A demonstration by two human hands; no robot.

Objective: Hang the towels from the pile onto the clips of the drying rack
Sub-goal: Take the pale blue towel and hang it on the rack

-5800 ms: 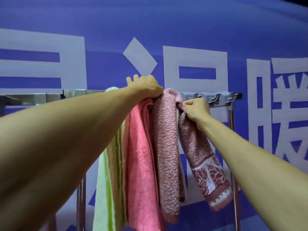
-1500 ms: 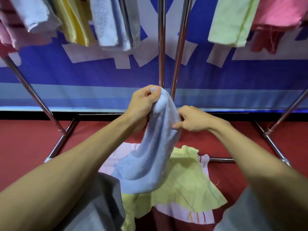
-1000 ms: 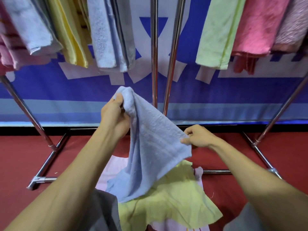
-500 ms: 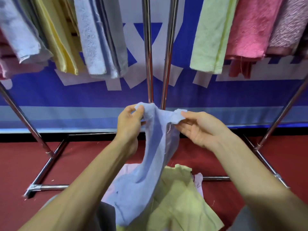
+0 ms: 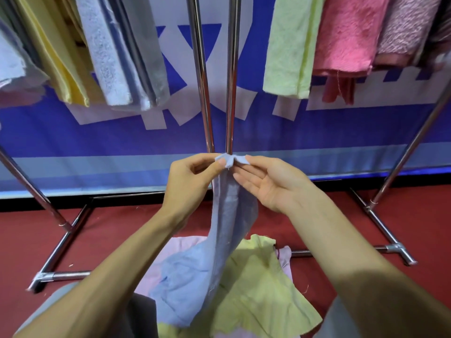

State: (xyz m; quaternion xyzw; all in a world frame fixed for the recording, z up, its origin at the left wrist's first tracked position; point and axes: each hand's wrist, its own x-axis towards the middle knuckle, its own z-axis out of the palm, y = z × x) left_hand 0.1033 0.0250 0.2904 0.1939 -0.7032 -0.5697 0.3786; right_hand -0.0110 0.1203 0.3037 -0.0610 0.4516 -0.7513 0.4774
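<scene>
Progress looks partway, by my read; several towels already hang above on the drying rack (image 5: 412,147): light green towel (image 5: 290,45), pink towel (image 5: 349,32) and mottled pink towel (image 5: 410,20) at top right, yellow towel (image 5: 56,57), white towel (image 5: 107,57) and grey towel (image 5: 144,45) at top left; clips are out of frame, so I cannot tell how each is fastened. Blue towel (image 5: 229,215) is the one in hand, not yet hung; my left hand (image 5: 192,184) pinches its top edge between thumb and fingertips; my right hand (image 5: 271,184), palm up with the lower fingers nearly straight, pinches the next bit of that edge under the thumb; the two pinches almost touch, just in front of the centre poles (image 5: 200,93). Rest of the blue towel drapes down between my forearms; its lower end lies on the pile (image 5: 288,311); there I see a pale yellow towel (image 5: 258,272) and a pale pink towel (image 5: 168,254) under it, maybe more hidden; so at least three to go. Edges: top hem is bunched, likely needs spreading before a clip takes it. Room: open gap around the poles between the grey and light green towels; straight up looks free; base bars (image 5: 64,240) sit low on the red floor (image 5: 415,228), well apart from my hands.
</scene>
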